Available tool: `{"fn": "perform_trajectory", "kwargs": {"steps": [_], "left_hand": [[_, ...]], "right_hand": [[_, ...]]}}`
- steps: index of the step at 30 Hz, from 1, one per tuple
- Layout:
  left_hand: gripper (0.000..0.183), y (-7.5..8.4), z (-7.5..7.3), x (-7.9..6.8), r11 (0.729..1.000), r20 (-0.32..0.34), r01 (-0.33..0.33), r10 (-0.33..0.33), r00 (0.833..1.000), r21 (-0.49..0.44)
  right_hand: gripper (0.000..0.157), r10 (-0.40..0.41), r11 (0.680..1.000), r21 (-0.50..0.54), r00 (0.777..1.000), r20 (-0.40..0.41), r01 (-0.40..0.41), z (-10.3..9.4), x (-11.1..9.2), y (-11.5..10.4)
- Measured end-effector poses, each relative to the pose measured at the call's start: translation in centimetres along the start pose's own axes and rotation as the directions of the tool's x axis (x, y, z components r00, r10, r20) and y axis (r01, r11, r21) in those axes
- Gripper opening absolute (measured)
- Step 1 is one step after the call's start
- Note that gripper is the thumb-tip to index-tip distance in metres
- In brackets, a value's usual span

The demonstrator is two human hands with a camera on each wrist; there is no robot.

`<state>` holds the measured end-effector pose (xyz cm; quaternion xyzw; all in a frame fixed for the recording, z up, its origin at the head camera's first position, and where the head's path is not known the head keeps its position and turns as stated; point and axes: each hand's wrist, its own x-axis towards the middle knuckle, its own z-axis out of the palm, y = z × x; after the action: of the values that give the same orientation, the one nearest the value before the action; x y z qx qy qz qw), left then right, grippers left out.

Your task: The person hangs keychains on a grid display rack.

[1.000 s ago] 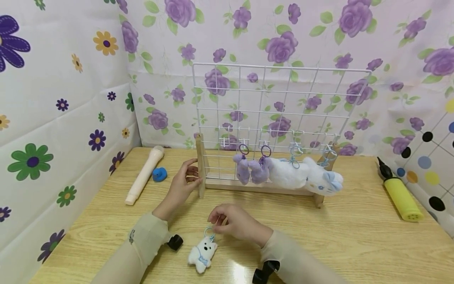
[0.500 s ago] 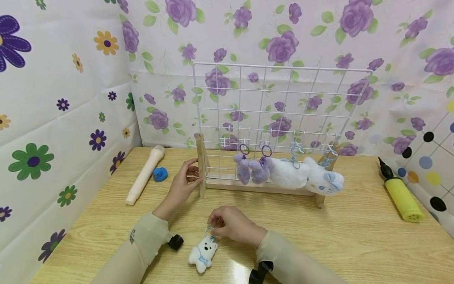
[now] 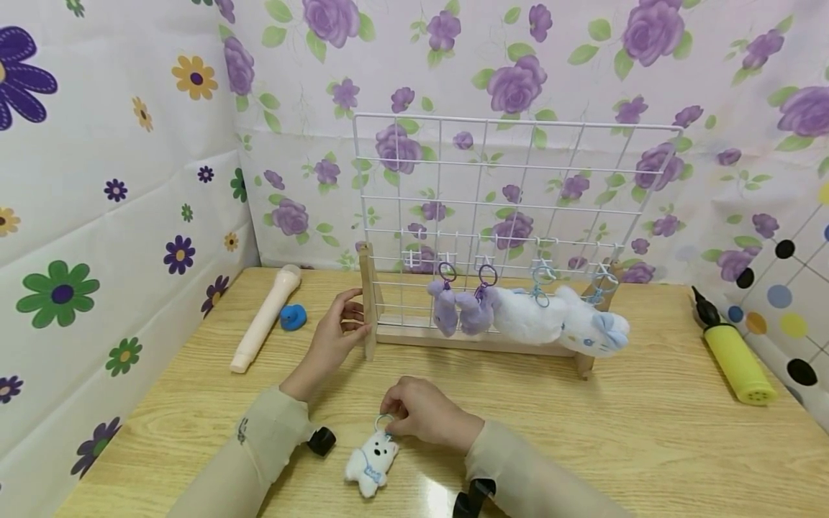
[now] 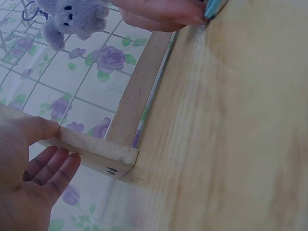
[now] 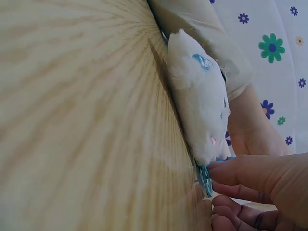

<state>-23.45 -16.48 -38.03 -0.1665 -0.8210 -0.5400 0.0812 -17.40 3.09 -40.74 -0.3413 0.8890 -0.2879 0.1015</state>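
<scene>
A white plush dog keychain [image 3: 372,460] with a light-blue bow lies face up on the wooden table. My right hand [image 3: 432,411] pinches its light-blue ring at the thumb and fingertips; the right wrist view shows the thumb against the blue clasp [image 5: 205,180]. My left hand [image 3: 332,334] grips the left wooden post [image 3: 368,302] of a white wire grid rack [image 3: 476,165], the thumb on one side and the fingers on the other. Purple plush keychains [image 3: 444,313] and white plush keychains [image 3: 527,316] hang by rings from the rack's hooks.
Left of the rack lie a cream microphone-shaped thing [image 3: 265,320] and a blue toy duck [image 3: 293,317]. A yellow pump [image 3: 738,363] with a black nozzle lies at the far right. Flowered cloths stand behind and to the left. One white hook [image 3: 411,259] on the rack's left bears nothing.
My right hand has shifted slightly down and left, its fingertips closing at the keychain's ring. The left hand stays on the post, and the plush dog has not visibly moved.
</scene>
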Motion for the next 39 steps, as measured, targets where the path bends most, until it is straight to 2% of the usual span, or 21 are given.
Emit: {"fn": "perform_trajectory", "kwargs": {"steps": [6,12,24,39], "left_hand": [[0.061,0.01,-0.05,-0.01,1.0,-0.001,-0.001,0.001,1.0,0.003],[0.061,0.04,0.0,-0.05,1.0,0.002,0.002,-0.002,1.0,-0.003],[0.061,0.2,-0.01,-0.05,1.0,-0.003,0.008,-0.008,1.0,-0.003],[0.062,0.13,0.07,-0.03,1.0,-0.005,0.004,-0.004,1.0,0.004]], "right_hand": [[0.014,0.007,1.0,-0.03,1.0,0.009,-0.006,0.04,0.12,-0.16],[0.017,0.009,1.0,-0.016,1.0,0.015,-0.009,0.09,0.1,0.04],[0.017,0.035,0.994,0.101,0.999,0.016,-0.037,0.08,-0.18,0.1],[0.006,0.002,0.977,0.214,0.999,0.037,-0.01,-0.33,-0.59,0.35]]}}
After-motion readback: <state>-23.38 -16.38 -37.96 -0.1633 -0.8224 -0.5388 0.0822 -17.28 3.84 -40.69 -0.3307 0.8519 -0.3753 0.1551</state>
